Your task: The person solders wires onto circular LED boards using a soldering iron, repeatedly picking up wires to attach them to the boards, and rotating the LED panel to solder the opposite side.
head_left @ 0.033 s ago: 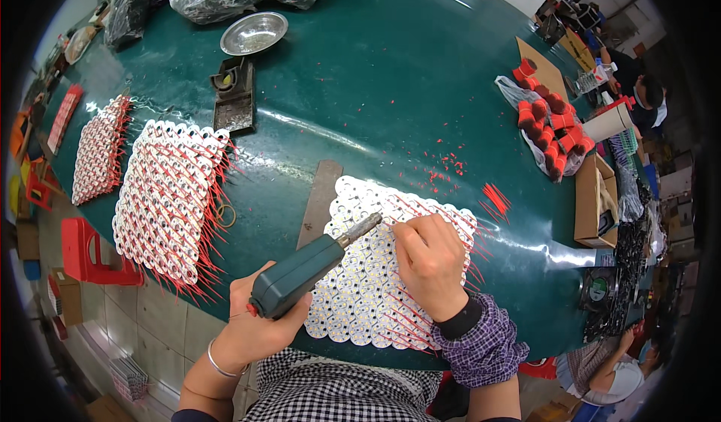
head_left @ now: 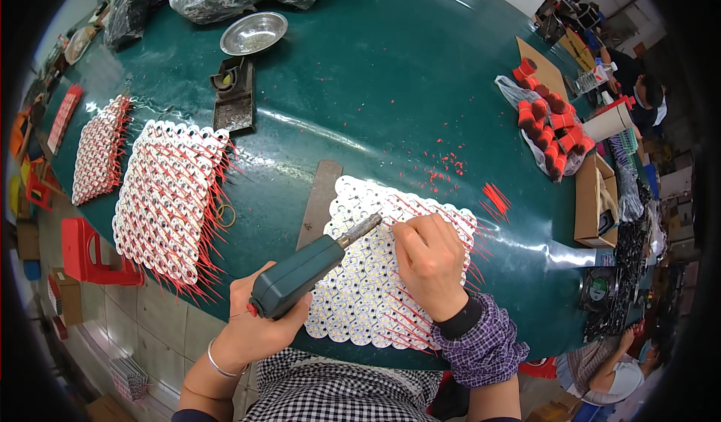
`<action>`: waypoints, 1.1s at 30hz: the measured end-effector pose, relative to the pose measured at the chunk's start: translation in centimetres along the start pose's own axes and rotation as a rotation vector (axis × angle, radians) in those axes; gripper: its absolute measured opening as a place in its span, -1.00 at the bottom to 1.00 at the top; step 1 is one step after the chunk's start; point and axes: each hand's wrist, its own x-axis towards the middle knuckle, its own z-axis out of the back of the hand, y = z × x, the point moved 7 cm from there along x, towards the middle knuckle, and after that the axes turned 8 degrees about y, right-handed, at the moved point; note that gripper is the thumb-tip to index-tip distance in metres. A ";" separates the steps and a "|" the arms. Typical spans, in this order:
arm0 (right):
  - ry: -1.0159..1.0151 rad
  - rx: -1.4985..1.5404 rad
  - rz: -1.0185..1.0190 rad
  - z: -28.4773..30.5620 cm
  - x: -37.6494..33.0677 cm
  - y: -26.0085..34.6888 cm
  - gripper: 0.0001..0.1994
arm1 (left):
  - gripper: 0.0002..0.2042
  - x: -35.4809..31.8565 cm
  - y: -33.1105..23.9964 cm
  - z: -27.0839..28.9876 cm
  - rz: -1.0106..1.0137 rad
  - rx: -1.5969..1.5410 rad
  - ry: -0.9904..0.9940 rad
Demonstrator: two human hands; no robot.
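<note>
My left hand (head_left: 259,323) is closed round the dark green body of a soldering gun (head_left: 297,273), its metal tip pointing up and right. Below the tip lies a sheet of joined round white circuit boards (head_left: 349,294) with small yellowish chips. My right hand (head_left: 432,260) rests over the right part of this sheet, thumb and fingers pinched close beside the tip. What the pinch holds is too small to make out. Thin red wires (head_left: 409,318) cross the sheet's right part, some sticking out past its edge.
A flat metal bar (head_left: 319,197) lies against the sheet's left side. Wired sheets (head_left: 169,197) stand to the left. Loose red wires (head_left: 496,200), red wire bundles (head_left: 552,125) and a cardboard box (head_left: 589,212) are at right. Farther back are a metal bowl (head_left: 254,33) and a dark tray (head_left: 234,107).
</note>
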 end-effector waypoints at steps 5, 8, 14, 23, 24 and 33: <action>0.000 -0.012 0.007 -0.2 0.0 0.0 -0.81 | -0.87 -0.1 -0.1 0.0 -0.009 0.032 0.014; -0.002 -0.024 0.011 -0.2 0.0 0.1 -0.81 | -0.87 -0.1 -0.3 0.1 -0.016 0.118 0.030; 0.005 -0.032 0.011 -0.1 0.0 0.0 -0.81 | -0.86 -0.3 -1.1 0.4 -0.074 0.099 -0.016; -0.041 0.047 -0.102 3.1 0.0 -1.4 -0.86 | -0.77 -2.3 0.5 0.7 0.017 0.161 -0.105; -0.042 0.033 -0.104 3.7 -0.2 -2.3 -0.86 | -0.73 -2.5 1.2 0.9 0.093 0.180 -0.087; 0.019 -0.302 -0.423 6.4 -5.1 -15.5 -0.73 | -0.62 -2.2 3.3 1.5 0.069 -0.102 -0.161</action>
